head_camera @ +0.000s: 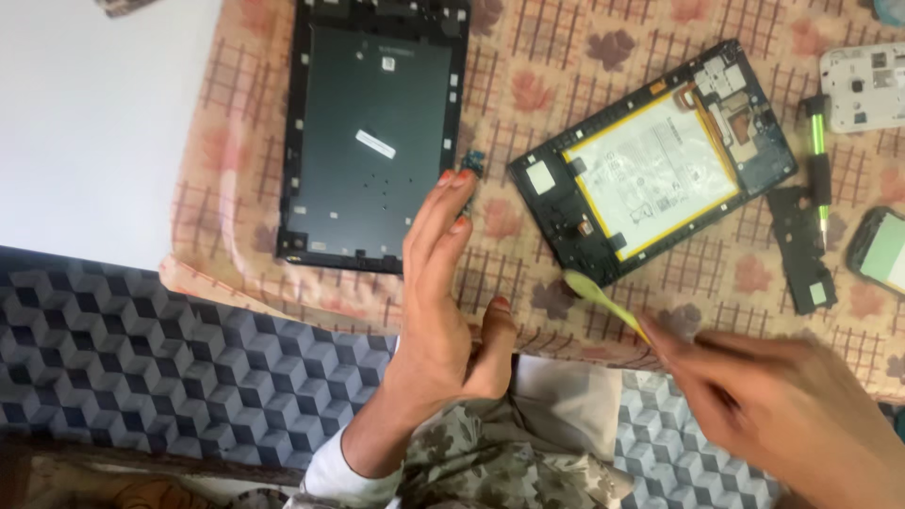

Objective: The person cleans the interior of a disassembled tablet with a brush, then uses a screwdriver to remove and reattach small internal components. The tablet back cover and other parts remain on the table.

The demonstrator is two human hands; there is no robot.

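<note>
My left hand (443, 302) is open, fingers stretched up, its fingertips touching a small dark circuit piece (473, 162) beside the black tablet back cover (372, 132). My right hand (773, 405), blurred at the lower right, grips a yellow-green pry tool (603, 297) whose flat tip lies near the lower corner of the opened tablet (650, 160). That tablet shows a white battery with a yellow border and circuit boards at its far end.
A patterned beige cloth (556, 57) covers the work surface. A green-handled screwdriver (818, 160) and a black frame strip (801, 245) lie to the right, with a white phone shell (863, 85) and a phone (881, 250). A white sheet (85, 113) lies at left.
</note>
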